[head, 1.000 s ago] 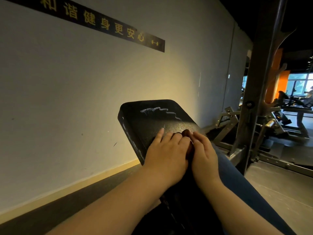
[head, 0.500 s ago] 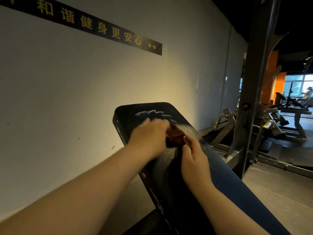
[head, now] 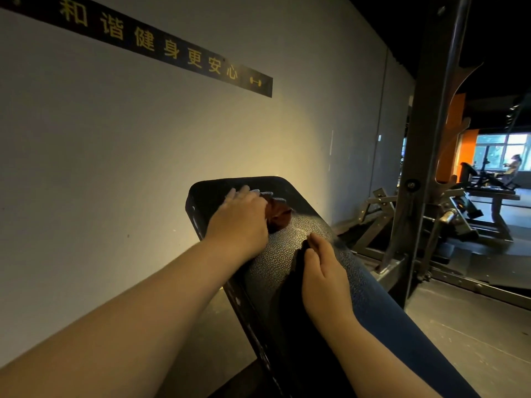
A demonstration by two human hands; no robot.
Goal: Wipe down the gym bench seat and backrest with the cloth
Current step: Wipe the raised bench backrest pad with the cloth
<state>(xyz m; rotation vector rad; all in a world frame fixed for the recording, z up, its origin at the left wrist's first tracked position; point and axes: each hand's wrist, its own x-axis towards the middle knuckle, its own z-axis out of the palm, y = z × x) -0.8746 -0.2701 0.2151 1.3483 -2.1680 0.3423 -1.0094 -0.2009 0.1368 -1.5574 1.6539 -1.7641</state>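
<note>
The black textured backrest (head: pixel 290 248) of the gym bench slopes up and away from me toward the wall. My left hand (head: pixel 238 222) lies near the pad's top end, pressing a crumpled reddish-brown cloth (head: pixel 277 214) against it; part of the cloth sticks out to the right of the hand. My right hand (head: pixel 324 271) rests lower on the pad with straight fingers, holding nothing. The seat is out of sight.
A pale wall (head: pixel 115 168) with a black sign strip runs close on the left. A dark steel rack upright (head: pixel 422 145) stands to the right of the bench. Other gym machines (head: pixel 474 208) fill the far right, over a grey floor (head: pixel 474 326).
My left hand has slid the cloth up the backrest from beside my right hand to near the top edge. My right hand stayed lower on the pad.
</note>
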